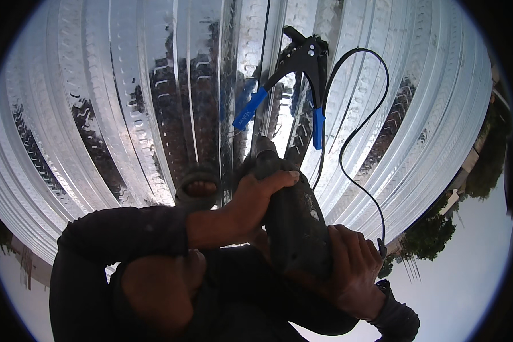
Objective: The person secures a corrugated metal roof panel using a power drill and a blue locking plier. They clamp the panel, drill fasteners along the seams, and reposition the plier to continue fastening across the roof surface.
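Both my hands grip a dark power drill (299, 222), its body worn and scuffed. My left hand (242, 205) is wrapped around the front of the body, thumb lying across the top. Behind it, my right hand (353, 265) closes over the rear end, the fingers curled around its side. The drill's nose points away from me, toward the ribbed metal sheeting (239, 34); I cannot tell whether its tip touches the metal. Just beyond the nose lies a hand riveter (310, 65), black with two spread blue grips.
A black cord (387, 80) loops over the sheeting on the right and runs back near my right hand. My foot in a sandal (199, 185) rests on the ribs. Trees (430, 233) show past the sheeting's right edge.
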The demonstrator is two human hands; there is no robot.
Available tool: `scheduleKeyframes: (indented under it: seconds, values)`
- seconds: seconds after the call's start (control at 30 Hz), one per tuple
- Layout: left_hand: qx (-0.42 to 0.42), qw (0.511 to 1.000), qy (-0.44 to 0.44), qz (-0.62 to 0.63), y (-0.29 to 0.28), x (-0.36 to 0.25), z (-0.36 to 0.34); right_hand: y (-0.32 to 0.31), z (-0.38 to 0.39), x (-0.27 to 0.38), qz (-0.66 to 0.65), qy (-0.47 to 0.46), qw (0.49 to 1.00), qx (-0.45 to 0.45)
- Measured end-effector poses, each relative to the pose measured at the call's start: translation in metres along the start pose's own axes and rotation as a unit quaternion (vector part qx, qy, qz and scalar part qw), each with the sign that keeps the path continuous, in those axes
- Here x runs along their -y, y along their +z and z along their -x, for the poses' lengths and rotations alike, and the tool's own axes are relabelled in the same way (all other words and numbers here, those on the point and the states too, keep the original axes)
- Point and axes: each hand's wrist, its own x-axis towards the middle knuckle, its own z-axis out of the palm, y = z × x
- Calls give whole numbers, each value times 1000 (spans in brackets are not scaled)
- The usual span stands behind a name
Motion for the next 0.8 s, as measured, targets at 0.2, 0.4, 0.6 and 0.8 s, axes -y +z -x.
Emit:
scheduleKeyframes:
  seconds: [0.2,0.4,0.6,0.8]
  values:
    - [-1,1000,13,-27,-1,0,4,8,2,1,-80,54,994,43]
    - [-14,999,3,-39,0,-2,5,6,8,0,-86,34,996,11]
    - [43,995,-58,69,2,-6,2,16,21,-8,104,-56,981,-153]
    - [77,994,-45,57,-8,-6,3,26,16,-8,204,-131,948,-205]
